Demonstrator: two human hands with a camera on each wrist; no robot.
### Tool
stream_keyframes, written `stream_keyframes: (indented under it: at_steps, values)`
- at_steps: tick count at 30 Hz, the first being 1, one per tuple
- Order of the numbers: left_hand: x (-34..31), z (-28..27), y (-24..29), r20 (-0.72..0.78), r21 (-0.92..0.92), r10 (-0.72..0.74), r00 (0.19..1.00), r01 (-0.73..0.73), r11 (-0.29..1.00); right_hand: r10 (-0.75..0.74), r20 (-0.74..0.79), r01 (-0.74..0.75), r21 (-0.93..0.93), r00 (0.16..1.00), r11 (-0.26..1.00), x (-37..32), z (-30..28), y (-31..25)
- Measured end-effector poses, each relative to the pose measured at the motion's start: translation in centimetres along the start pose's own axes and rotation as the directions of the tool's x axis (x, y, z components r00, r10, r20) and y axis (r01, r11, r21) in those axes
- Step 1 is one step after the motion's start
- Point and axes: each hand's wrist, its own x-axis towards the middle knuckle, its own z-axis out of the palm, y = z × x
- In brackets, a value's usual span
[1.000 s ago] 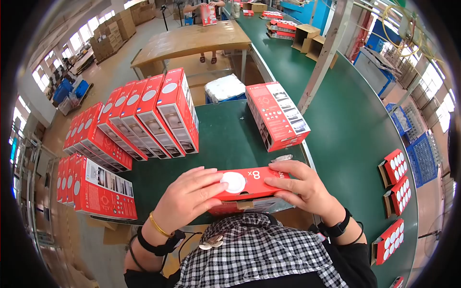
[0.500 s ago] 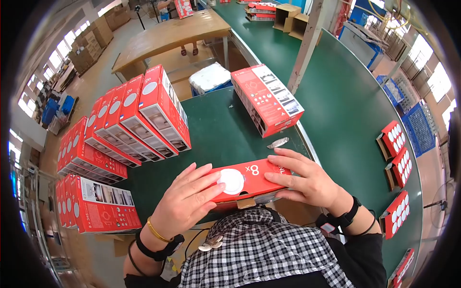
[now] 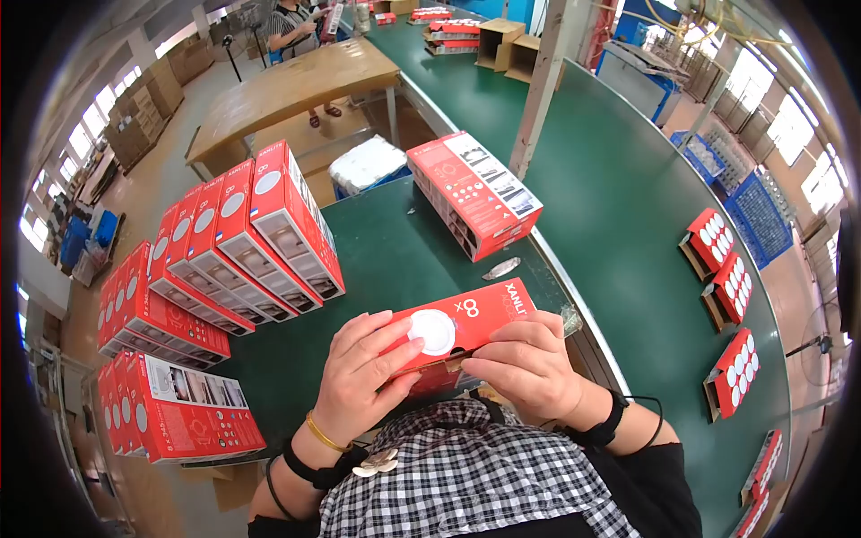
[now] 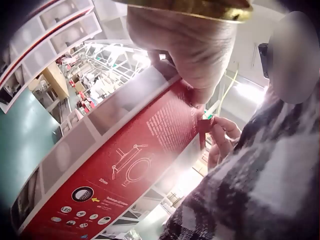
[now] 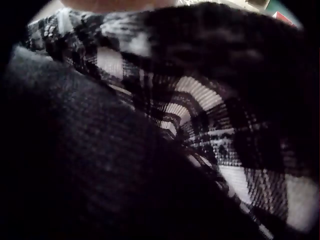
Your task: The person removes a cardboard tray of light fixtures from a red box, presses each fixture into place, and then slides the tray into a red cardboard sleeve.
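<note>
At lower centre, the carton (image 3: 491, 316) is coloured red and printed with a white disc (image 3: 434, 334); beneath it the garment (image 3: 475, 480) is checked in black and white. Dark green is shown by the worktop (image 3: 372, 229) at mid-frame, gold by the bracelet (image 3: 326, 433).

Factory packing area, long green worktop (image 3: 619, 188), rows of red boxes (image 3: 235, 215), stacked brown cartons (image 3: 143, 121), blue plastic crates (image 3: 760, 218)

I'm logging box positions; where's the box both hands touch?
In the head view, the box is slightly right of and below centre, between the left hand and right hand, just beyond the checked garment.
</note>
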Motion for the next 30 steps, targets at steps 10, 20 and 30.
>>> stream_keyframes:
  at_steps: [10,20,30]
  values:
    - [-0.4,0.3,0.0,-0.058,-0.047,0.054,0.997,-0.056,0.997,0.023,-0.077,-0.04,-0.236,0.997,0.971,-0.2,0.7,-1.9]
    - [-0.6,0.3,0.1,-0.059,-0.053,0.05,0.997,-0.054,0.997,0.024,-0.036,-0.031,-0.201,0.999,0.979,0.2,-0.1,-2.0]
    - [-0.3,0.4,0.0,-0.061,-0.041,0.023,0.998,-0.025,0.999,-0.007,-0.003,0.006,-0.137,1.0,0.991,0.7,-0.1,-0.7]
